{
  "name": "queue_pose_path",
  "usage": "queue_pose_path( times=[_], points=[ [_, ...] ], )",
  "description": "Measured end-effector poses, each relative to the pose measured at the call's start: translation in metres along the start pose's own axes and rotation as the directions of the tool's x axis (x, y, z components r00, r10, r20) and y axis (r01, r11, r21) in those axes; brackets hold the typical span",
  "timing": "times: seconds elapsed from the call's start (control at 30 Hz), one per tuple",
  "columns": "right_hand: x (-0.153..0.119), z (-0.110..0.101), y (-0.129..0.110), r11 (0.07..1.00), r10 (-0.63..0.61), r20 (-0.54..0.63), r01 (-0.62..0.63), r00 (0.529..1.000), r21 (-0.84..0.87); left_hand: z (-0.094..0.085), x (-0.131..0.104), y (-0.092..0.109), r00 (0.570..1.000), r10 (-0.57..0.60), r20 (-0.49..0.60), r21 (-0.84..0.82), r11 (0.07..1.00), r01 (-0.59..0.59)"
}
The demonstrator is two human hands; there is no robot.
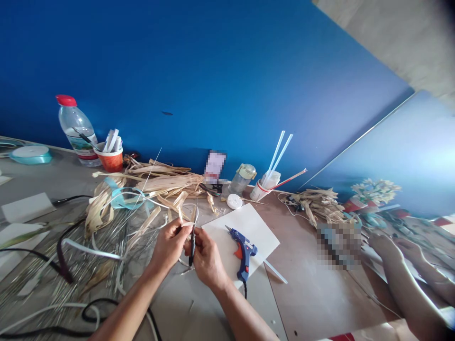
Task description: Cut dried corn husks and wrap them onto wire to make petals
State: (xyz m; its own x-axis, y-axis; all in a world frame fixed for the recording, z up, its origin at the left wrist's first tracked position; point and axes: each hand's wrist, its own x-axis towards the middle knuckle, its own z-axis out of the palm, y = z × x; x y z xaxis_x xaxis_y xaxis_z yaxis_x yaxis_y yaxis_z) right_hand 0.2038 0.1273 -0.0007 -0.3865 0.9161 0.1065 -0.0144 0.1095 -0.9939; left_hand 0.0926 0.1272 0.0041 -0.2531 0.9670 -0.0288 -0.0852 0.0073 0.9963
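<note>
My left hand (pixel 172 242) is closed, pinching a pale strip of dried corn husk (pixel 180 215) between thumb and fingers. Close against it, my right hand (pixel 206 255) is closed around a slim black tool (pixel 192 247), held upright with its upper end at the husk. Fingers hide part of the tool, so its exact kind does not show. To the right of my hands, a blue glue gun (pixel 245 253) with an orange trigger lies on a white sheet (pixel 265 232). Behind my hands spreads a heap of dried corn husks (pixel 167 182).
Thin wires (pixel 110 251) and cords cover the left side. At the back stand a water bottle (pixel 76 128), an orange cup (pixel 111 160), a phone (pixel 214 166), a clear jar (pixel 243 177) and a cup with glue sticks (pixel 261 190). Another person's arm (pixel 398 270) reaches in from the right.
</note>
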Motion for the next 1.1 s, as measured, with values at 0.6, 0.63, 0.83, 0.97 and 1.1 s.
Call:
queue_pose_path(
  times=[0.6, 0.63, 0.83, 0.97, 1.1],
  points=[
    [0.001, -0.003, -0.007, 0.985, 0.112, 0.010, -0.112, 0.994, 0.129, -0.003, 0.001, -0.006, 1.000, 0.010, 0.020, 0.031, 0.999, -0.010],
    [0.001, -0.002, -0.007, 0.985, 0.113, 0.008, -0.113, 0.994, 0.127, -0.003, 0.001, -0.006, 1.000, 0.004, 0.027, 0.022, 1.000, -0.005],
    [0.000, -0.002, -0.002, 0.992, 0.075, 0.003, -0.075, 0.997, 0.100, -0.001, 0.001, -0.002, 1.000, 0.005, 0.012, 0.023, 1.000, -0.005],
    [0.000, -0.003, 0.003, 0.994, 0.057, -0.002, -0.056, 0.998, 0.099, 0.000, 0.000, -0.001, 0.999, -0.021, 0.041, -0.008, 1.000, 0.021],
    [-0.001, -0.002, 0.006, 0.994, 0.051, -0.012, -0.049, 0.999, 0.098, 0.000, 0.000, -0.001, 0.998, -0.030, 0.046, -0.032, 0.999, 0.032]
  ],
)
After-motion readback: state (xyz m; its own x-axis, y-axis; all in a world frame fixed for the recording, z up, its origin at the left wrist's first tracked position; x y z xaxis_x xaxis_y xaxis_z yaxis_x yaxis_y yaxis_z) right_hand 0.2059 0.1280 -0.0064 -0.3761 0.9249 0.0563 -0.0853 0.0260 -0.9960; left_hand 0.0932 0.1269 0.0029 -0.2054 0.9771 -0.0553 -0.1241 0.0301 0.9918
